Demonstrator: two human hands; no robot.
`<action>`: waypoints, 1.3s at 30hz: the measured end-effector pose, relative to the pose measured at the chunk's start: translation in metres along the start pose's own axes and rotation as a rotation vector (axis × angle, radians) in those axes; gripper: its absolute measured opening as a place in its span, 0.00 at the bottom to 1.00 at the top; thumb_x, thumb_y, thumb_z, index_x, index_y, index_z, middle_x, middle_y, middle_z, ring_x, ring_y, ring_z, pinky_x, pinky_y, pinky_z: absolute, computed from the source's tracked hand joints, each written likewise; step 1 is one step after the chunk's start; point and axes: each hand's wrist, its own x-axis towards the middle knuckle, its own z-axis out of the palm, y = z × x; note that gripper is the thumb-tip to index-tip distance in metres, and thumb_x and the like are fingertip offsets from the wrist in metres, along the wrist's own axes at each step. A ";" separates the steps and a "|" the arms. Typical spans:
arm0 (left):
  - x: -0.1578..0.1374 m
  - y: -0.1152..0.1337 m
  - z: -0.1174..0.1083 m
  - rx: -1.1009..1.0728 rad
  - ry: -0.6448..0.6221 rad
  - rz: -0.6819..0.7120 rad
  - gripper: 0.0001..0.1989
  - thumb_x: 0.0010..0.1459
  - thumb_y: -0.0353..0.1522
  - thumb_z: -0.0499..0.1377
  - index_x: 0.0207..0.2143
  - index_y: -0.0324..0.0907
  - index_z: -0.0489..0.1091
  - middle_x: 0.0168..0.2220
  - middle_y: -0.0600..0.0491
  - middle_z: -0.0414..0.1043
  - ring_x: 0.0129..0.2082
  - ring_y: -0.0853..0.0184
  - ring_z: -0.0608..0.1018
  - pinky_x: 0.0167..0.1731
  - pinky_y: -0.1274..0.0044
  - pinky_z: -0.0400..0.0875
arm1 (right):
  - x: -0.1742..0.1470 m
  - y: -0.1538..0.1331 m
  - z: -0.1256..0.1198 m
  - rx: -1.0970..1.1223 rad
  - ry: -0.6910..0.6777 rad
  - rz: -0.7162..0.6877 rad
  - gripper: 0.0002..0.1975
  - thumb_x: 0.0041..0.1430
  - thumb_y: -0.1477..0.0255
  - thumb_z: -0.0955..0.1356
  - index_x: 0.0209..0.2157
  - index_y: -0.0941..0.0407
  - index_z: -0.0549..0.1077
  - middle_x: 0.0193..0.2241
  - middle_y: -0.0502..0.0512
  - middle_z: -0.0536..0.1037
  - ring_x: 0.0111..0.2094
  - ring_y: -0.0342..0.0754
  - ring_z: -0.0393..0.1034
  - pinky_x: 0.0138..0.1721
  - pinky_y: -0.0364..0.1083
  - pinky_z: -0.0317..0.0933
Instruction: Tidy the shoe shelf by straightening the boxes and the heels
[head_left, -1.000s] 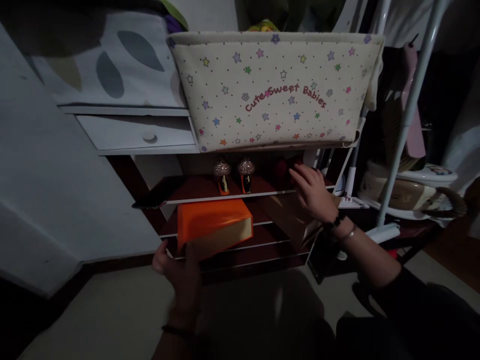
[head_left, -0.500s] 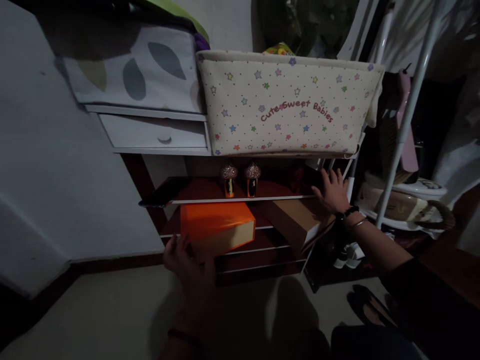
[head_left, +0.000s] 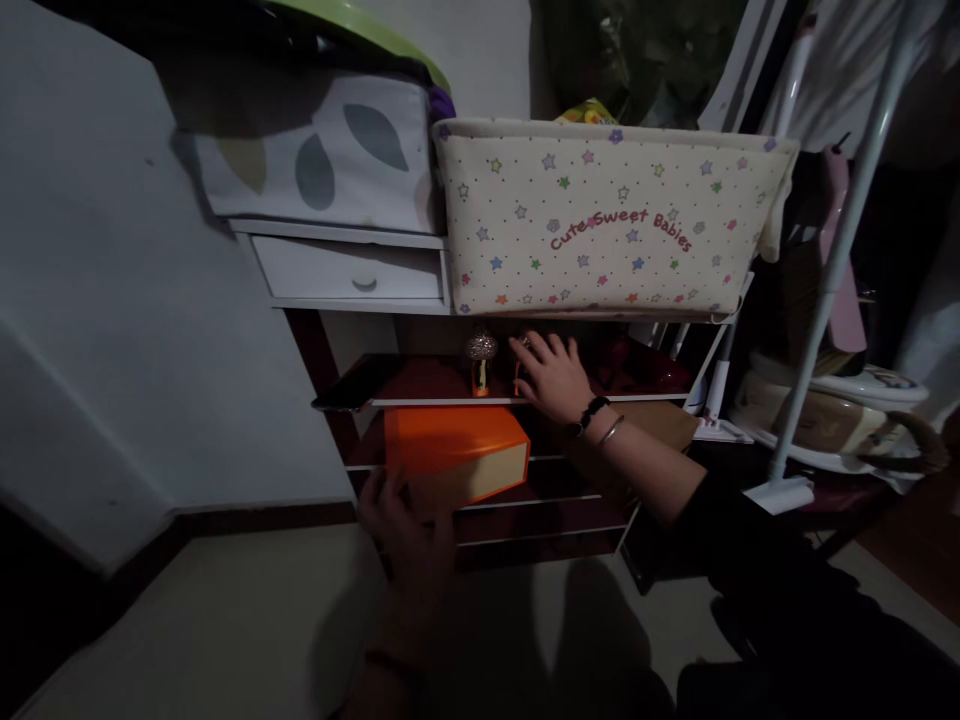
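Note:
My right hand (head_left: 553,378), fingers spread, is at the front of the upper dark red shelf. It partly hides the right one of two small mushroom-shaped bottles with glittery caps; contact is unclear. The left glittery-capped bottle (head_left: 481,362) stands upright beside it. Low on the left, my left hand (head_left: 409,525) is in shadow with its fingers apart, at the lower front of an orange box (head_left: 457,440). That box juts out from the shelf below, and whether my fingertips touch it cannot be told.
A brown cardboard box (head_left: 660,425) sticks out behind my right forearm. A dark flat object (head_left: 360,382) overhangs the shelf's left end. Above are a star-patterned fabric basket (head_left: 600,220) and a small white drawer (head_left: 352,272). A pale pole (head_left: 836,250) stands at right.
My right hand has moved left from the shelf's right end to the right glittery-capped bottle. The view has shifted slightly; my left hand stays by the orange box.

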 end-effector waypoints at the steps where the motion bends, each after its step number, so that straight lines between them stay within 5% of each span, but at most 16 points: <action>1: 0.001 0.001 -0.002 -0.002 0.011 -0.002 0.31 0.57 0.31 0.61 0.63 0.37 0.60 0.64 0.36 0.54 0.67 0.50 0.59 0.67 0.56 0.57 | -0.002 0.004 0.003 -0.027 0.020 0.031 0.31 0.68 0.65 0.65 0.70 0.55 0.60 0.69 0.66 0.62 0.65 0.71 0.55 0.64 0.74 0.46; 9: 0.001 0.005 -0.012 -0.011 0.025 -0.018 0.27 0.62 0.35 0.60 0.61 0.36 0.62 0.63 0.35 0.55 0.67 0.50 0.60 0.68 0.54 0.53 | -0.044 0.035 0.001 -0.093 0.138 0.296 0.30 0.64 0.67 0.66 0.65 0.62 0.66 0.64 0.76 0.64 0.67 0.76 0.49 0.61 0.80 0.44; 17: 0.001 0.007 -0.011 0.001 0.045 -0.011 0.25 0.62 0.35 0.59 0.60 0.38 0.62 0.62 0.35 0.57 0.65 0.49 0.61 0.66 0.53 0.55 | -0.020 -0.036 -0.015 0.098 0.063 -0.038 0.29 0.67 0.72 0.63 0.67 0.60 0.63 0.62 0.68 0.68 0.62 0.63 0.58 0.67 0.62 0.49; 22: 0.002 0.004 -0.013 0.007 0.051 0.008 0.25 0.62 0.34 0.60 0.60 0.38 0.62 0.62 0.36 0.57 0.64 0.50 0.63 0.66 0.54 0.56 | 0.013 -0.061 0.008 0.258 0.013 0.292 0.38 0.69 0.61 0.65 0.70 0.71 0.53 0.62 0.76 0.66 0.61 0.64 0.61 0.62 0.56 0.58; 25: 0.001 0.002 -0.014 0.020 0.057 0.024 0.25 0.63 0.34 0.60 0.61 0.38 0.61 0.62 0.35 0.57 0.64 0.51 0.63 0.65 0.54 0.57 | 0.033 -0.067 0.021 0.288 -0.055 0.397 0.39 0.67 0.60 0.69 0.68 0.69 0.54 0.60 0.75 0.68 0.59 0.63 0.64 0.59 0.55 0.62; 30: 0.002 0.000 -0.017 0.011 0.053 0.014 0.26 0.64 0.34 0.61 0.62 0.39 0.61 0.63 0.36 0.58 0.65 0.51 0.63 0.65 0.56 0.58 | 0.057 -0.088 0.023 0.232 -0.118 0.286 0.34 0.65 0.71 0.68 0.68 0.61 0.57 0.55 0.69 0.71 0.53 0.60 0.69 0.52 0.53 0.66; 34: 0.002 -0.001 -0.019 0.011 0.041 0.011 0.26 0.64 0.35 0.61 0.62 0.40 0.61 0.62 0.37 0.58 0.65 0.51 0.63 0.65 0.55 0.59 | 0.056 -0.106 0.026 0.058 -0.108 0.042 0.34 0.70 0.78 0.58 0.73 0.42 0.49 0.64 0.65 0.65 0.52 0.58 0.70 0.53 0.58 0.64; 37: 0.003 -0.003 -0.019 0.035 0.034 0.001 0.26 0.64 0.36 0.61 0.62 0.39 0.61 0.62 0.35 0.59 0.65 0.49 0.63 0.65 0.53 0.59 | 0.045 -0.112 0.034 -0.005 -0.124 -0.084 0.32 0.73 0.75 0.55 0.73 0.38 0.50 0.69 0.63 0.60 0.61 0.60 0.63 0.59 0.63 0.58; 39: 0.003 -0.004 -0.020 0.043 0.029 -0.007 0.26 0.64 0.36 0.60 0.61 0.38 0.61 0.62 0.34 0.59 0.64 0.48 0.63 0.64 0.51 0.59 | 0.035 -0.112 0.036 0.004 -0.132 -0.017 0.32 0.73 0.75 0.55 0.73 0.40 0.48 0.70 0.62 0.59 0.68 0.62 0.55 0.63 0.68 0.53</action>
